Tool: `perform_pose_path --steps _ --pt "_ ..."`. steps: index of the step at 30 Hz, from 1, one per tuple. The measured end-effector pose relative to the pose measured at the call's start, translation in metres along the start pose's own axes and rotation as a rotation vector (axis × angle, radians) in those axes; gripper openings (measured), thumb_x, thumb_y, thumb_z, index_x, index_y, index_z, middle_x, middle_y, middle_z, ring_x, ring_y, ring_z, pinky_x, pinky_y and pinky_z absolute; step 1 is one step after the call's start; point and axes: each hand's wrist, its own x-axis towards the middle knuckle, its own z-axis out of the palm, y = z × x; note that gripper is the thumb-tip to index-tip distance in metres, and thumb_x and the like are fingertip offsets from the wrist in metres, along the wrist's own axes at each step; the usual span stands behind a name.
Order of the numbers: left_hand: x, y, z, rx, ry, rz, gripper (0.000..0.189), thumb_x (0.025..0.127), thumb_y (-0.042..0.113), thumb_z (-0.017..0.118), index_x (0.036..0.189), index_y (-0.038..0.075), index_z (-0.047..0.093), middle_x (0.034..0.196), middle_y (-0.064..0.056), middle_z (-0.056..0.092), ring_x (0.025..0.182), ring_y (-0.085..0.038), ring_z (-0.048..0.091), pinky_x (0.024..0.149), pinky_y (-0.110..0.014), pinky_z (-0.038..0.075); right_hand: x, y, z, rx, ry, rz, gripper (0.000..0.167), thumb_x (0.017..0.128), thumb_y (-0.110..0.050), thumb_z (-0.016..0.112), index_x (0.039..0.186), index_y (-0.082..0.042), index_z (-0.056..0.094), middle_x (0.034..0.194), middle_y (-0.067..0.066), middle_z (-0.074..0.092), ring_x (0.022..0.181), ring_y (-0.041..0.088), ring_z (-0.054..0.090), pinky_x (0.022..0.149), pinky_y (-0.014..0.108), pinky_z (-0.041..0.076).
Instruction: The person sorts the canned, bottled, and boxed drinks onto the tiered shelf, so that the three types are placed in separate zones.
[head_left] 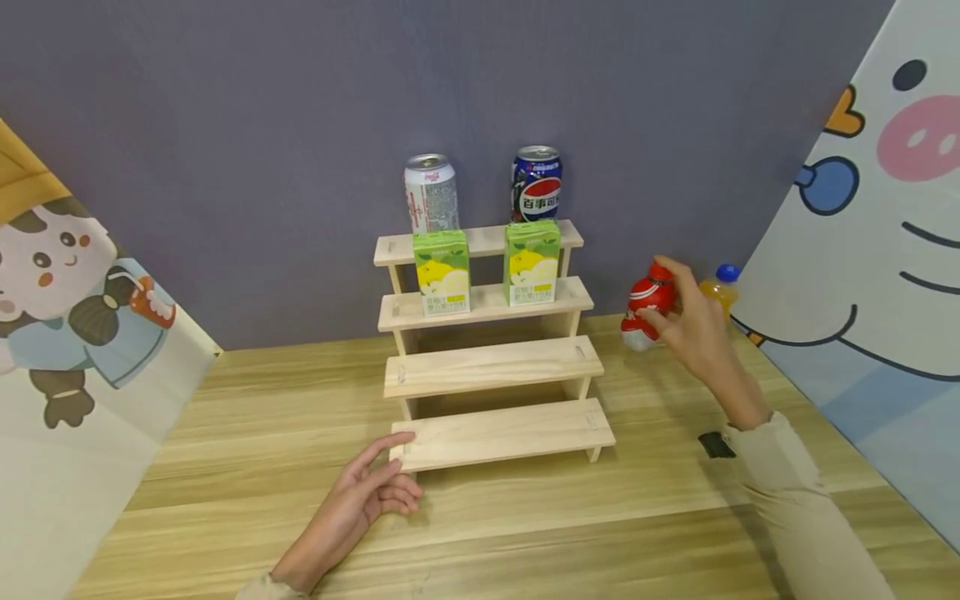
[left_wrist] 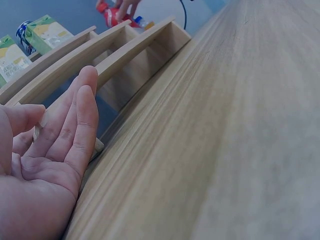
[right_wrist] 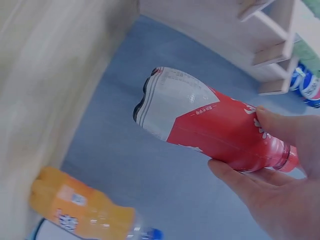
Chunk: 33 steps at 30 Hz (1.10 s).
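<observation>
My right hand [head_left: 697, 329] grips a red-labelled cola bottle [head_left: 651, 300] by its upper part, to the right of a stepped wooden stand [head_left: 495, 362]. In the right wrist view, the bottle [right_wrist: 215, 125] is tilted, its base clear of the table and its red cap by my palm. My left hand [head_left: 367, 487] pinches the left front corner of the stand's lowest step. In the left wrist view, the thumb of the left hand [left_wrist: 55, 150] bends against the wood while its other fingers stretch along it.
Two green juice cartons [head_left: 441, 273] stand on the second step from the top. On the top step are a white cola can [head_left: 432, 193] and a blue Pepsi can [head_left: 537, 185]. An orange drink bottle [right_wrist: 82, 205] is behind my right hand. A black piece [head_left: 716, 445] lies near the right sleeve.
</observation>
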Motion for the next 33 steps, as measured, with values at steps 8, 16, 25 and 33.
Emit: perform_pose_path --steps 8,16,25,33 --pt "-0.001 -0.001 -0.001 -0.006 -0.004 0.022 0.045 0.110 0.008 0.030 0.154 0.002 0.026 0.103 -0.018 0.073 0.089 -0.025 0.072 0.081 -0.036 0.061 0.008 -0.028 -0.011 -0.034 0.032 -0.078 0.084 0.076 0.004 0.084 0.148 -0.011 0.043 0.120 0.026 0.064 0.084 0.039 0.069 0.070 0.052 0.059" --pt "-0.002 -0.001 0.000 -0.004 -0.005 0.021 0.044 0.110 0.008 0.030 0.154 0.002 0.026 0.103 -0.018 0.072 0.089 -0.025 0.072 0.081 -0.037 0.061 0.013 -0.061 -0.023 -0.011 0.000 -0.109 0.086 0.076 0.002 0.084 0.149 -0.016 0.044 0.119 0.023 0.066 0.087 0.037 0.072 0.074 0.030 0.059" --pt "-0.001 -0.001 -0.001 0.010 -0.002 0.016 0.045 0.110 0.009 0.030 0.155 0.003 0.026 0.104 -0.019 0.072 0.090 -0.025 0.072 0.081 -0.037 0.061 0.018 -0.106 -0.029 -0.001 -0.079 -0.123 0.088 0.079 -0.002 0.083 0.152 -0.022 0.039 0.128 0.020 0.062 0.098 0.034 0.069 0.078 0.046 0.061" --pt "-0.001 -0.002 -0.001 0.000 -0.017 0.031 0.045 0.110 0.009 0.030 0.155 0.002 0.025 0.103 -0.018 0.072 0.089 -0.025 0.072 0.080 -0.037 0.061 0.021 -0.138 -0.021 0.058 -0.103 -0.190 0.083 0.081 -0.007 0.083 0.151 -0.021 0.041 0.127 0.016 0.063 0.101 0.029 0.068 0.080 0.041 0.061"
